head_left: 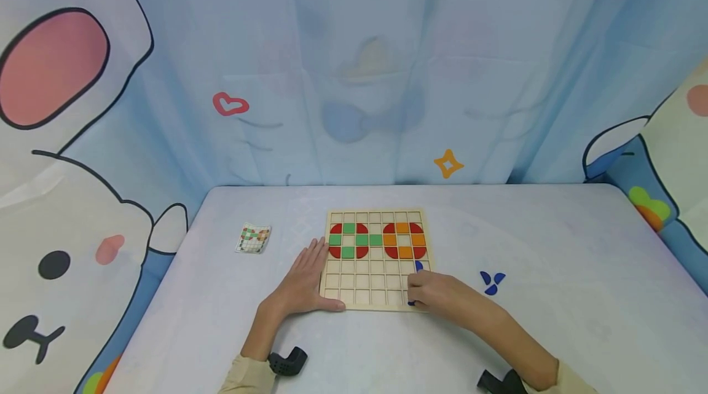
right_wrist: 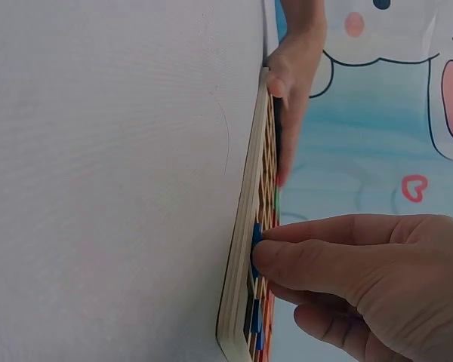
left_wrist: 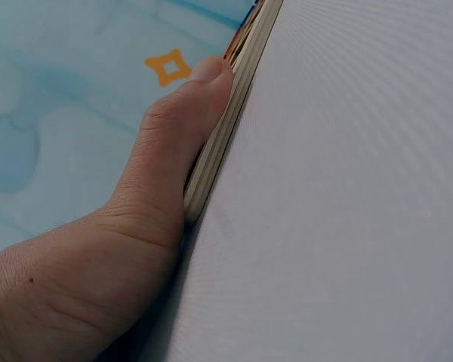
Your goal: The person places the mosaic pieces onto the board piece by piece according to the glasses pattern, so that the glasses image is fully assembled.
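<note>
A wooden grid board point(head_left: 376, 260) lies flat on the white table point(head_left: 553, 320), near the middle. Two tile patterns are already seated in its far rows. The far-left pattern point(head_left: 350, 240) is built of red quarter-circles at the corners with green squares between. The far-right pattern point(head_left: 405, 240) is built of red quarter-circles with orange squares. The near rows of the grid are mostly unfilled; only blue is seen there.

The left hand point(head_left: 306, 280) is laid flat, fingers straight, along the board's left edge, thumb pressed against the near rim; nothing is gripped. In the left wrist view the thumb point(left_wrist: 183, 128) is seen against the layered wooden edge.

The right hand point(head_left: 437, 292) is curled over the board's near-right corner, with a blue tile point(right_wrist: 256, 235) pinched between fingertips and pushed into a cell. Another bit of blue point(head_left: 418, 265) shows just beyond the knuckles; whether it is seated cannot be told.

Three loose blue tiles point(head_left: 491, 282) lie on the table to the right of the board, apart from it. A small pattern card point(head_left: 254, 238) rests on the table to the left.

Judged progress: two motifs look complete, a blue one looks barely started, with at least three pieces left to place.
</note>
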The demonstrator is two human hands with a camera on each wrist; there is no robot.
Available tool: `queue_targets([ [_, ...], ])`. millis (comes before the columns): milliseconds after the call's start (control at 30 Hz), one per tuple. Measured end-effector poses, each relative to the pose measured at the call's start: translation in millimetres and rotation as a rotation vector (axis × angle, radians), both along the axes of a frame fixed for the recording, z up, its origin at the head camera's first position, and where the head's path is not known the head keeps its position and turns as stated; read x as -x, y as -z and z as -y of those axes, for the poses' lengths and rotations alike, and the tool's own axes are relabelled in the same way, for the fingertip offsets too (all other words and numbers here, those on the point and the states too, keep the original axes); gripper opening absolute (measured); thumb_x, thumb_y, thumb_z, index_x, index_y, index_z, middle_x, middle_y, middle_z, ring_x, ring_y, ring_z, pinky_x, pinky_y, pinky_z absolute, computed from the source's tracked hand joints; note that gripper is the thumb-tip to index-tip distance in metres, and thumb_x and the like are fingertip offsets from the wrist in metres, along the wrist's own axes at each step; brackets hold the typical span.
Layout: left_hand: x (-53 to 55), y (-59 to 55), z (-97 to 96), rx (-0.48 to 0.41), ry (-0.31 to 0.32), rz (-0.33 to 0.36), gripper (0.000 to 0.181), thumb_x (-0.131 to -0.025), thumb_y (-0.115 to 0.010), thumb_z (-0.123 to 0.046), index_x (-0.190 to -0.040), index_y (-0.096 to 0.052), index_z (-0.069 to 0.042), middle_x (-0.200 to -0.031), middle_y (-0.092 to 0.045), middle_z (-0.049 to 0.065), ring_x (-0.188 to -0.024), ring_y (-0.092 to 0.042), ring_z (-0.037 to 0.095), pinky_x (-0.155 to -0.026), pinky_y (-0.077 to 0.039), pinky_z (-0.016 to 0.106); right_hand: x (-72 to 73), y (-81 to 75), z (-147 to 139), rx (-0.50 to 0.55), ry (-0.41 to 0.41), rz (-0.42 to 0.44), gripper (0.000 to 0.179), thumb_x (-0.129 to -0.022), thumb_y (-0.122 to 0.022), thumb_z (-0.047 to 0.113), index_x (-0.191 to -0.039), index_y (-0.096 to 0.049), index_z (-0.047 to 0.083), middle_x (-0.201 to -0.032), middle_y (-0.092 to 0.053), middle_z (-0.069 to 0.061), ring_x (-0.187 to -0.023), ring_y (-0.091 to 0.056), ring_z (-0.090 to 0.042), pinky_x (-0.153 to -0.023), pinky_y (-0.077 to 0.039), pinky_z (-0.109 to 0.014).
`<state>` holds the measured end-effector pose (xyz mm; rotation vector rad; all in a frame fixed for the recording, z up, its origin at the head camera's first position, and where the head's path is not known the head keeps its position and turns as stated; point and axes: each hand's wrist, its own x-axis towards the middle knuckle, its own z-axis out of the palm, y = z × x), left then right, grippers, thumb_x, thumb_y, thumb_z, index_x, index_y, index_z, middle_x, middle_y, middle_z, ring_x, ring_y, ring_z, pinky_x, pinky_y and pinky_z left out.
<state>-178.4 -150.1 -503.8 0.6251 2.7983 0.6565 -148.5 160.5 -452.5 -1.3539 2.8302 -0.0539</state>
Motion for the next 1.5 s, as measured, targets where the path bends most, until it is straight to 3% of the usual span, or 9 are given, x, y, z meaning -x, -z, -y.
queue_targets([
  [267,-0.8,0.6,-0.2,-0.002,0.001,-0.009,0.124,-0.069,-0.073,-0.066,-0.157,-0.008,-0.008,-0.166,-0.007,0.007,-0.154,-0.001,0.025,-0.124,-0.011,0.048,-4.5,-0.3,0.7,-0.042,-0.008,-0.059,0.022,-0.076,-0.081,0.012,-0.096,-0.074,0.016,-0.084,-0.061,0.006,-0.073,-0.046,-0.003,-0.069,-0.052,-0.012],
  [400,-1.0,0.1,-0.1,0.007,-0.002,-0.001,0.124,-0.069,-0.073,-0.067,-0.157,-0.007,-0.008,-0.166,-0.006,0.006,-0.154,0.0,0.024,-0.125,-0.011,0.048,-6.7,-4.5,-4.2,0.016,0.001,-0.056,0.025,-0.078,-0.079,0.014,-0.102,-0.072,0.017,-0.087,-0.064,0.006,-0.075,-0.05,-0.004,-0.071,-0.054,-0.014],
  [533,-0.8,-0.3,0.1,0.005,-0.005,0.002,0.125,-0.069,-0.074,-0.066,-0.157,-0.007,-0.008,-0.166,-0.006,0.006,-0.154,0.0,0.024,-0.125,-0.011,0.048,-9.5,-7.7,-28.9,0.103,0.13,-0.052,0.029,-0.08,-0.079,0.02,-0.108,-0.072,0.019,-0.095,-0.067,0.006,-0.082,-0.058,-0.007,-0.075,-0.057,-0.021],
  [667,-1.0,-0.9,0.2,0.003,-0.005,-0.002,0.124,-0.069,-0.074,-0.066,-0.157,-0.008,-0.007,-0.166,-0.007,0.007,-0.154,-0.001,0.025,-0.125,-0.011,0.048,-11.5,-5.4,-73.1,0.114,0.309,-0.094,0.032,-0.077,-0.081,0.023,-0.108,-0.072,0.018,-0.1,-0.068,0.001,-0.089,-0.064,-0.014,-0.077,-0.059,-0.03],
  [800,-2.1,-1.6,0.5,0.001,-0.004,0.004,0.124,-0.069,-0.074,-0.066,-0.157,-0.009,-0.007,-0.166,-0.008,0.007,-0.154,-0.001,0.025,-0.125,-0.01,0.048,-14.3,-1.1,-113.4,0.132,0.426,-0.072,0.031,-0.077,-0.081,0.022,-0.106,-0.073,0.014,-0.104,-0.067,-0.003,-0.093,-0.065,-0.019,-0.076,-0.059,-0.036],
  [933,-2.1,-1.9,-0.1,0.001,-0.007,0.004,0.124,-0.069,-0.074,-0.066,-0.157,-0.009,-0.008,-0.166,-0.008,0.007,-0.154,-0.001,0.025,-0.125,-0.01,0.048,-15.8,2.4,-134.6,0.134,0.481,-0.024,0.028,-0.079,-0.078,0.021,-0.106,-0.073,0.013,-0.106,-0.066,-0.006,-0.097,-0.065,-0.024,-0.08,-0.058,-0.04],
  [1100,-0.7,-0.4,-0.5,-0.005,-0.002,-0.006,0.124,-0.069,-0.074,-0.067,-0.157,-0.008,-0.007,-0.166,-0.008,0.008,-0.154,-0.001,0.026,-0.125,-0.01,0.048,-13.4,6.6,-139.3,0.162,0.517,0.009,0.019,-0.082,-0.075,0.019,-0.099,-0.074,0.012,-0.103,-0.067,-0.008,-0.096,-0.066,-0.028,-0.082,-0.057,-0.044],
  [1333,-1.2,-0.6,-0.1,-0.002,0.0,-0.003,0.124,-0.069,-0.073,-0.067,-0.157,-0.008,-0.008,-0.166,-0.008,0.007,-0.154,-0.001,0.025,-0.125,-0.01,0.048,-8.2,14.7,-135.5,0.185,0.558,0.083,0.006,-0.081,-0.076,0.018,-0.078,-0.074,0.013,-0.092,-0.064,-0.001,-0.081,-0.062,-0.016,-0.074,-0.058,-0.037],
  [1500,-1.8,-1.5,-0.5,-0.005,-0.004,-0.005,0.123,-0.069,-0.073,-0.067,-0.157,-0.009,-0.008,-0.165,-0.008,0.007,-0.154,-0.001,0.025,-0.125,-0.01,0.048,-6.0,14.6,-131.6,0.176,0.575,0.072,0.011,-0.082,-0.076,0.018,-0.083,-0.068,0.011,-0.086,-0.064,0.001,-0.076,-0.06,-0.013,-0.068,-0.056,-0.034],
])
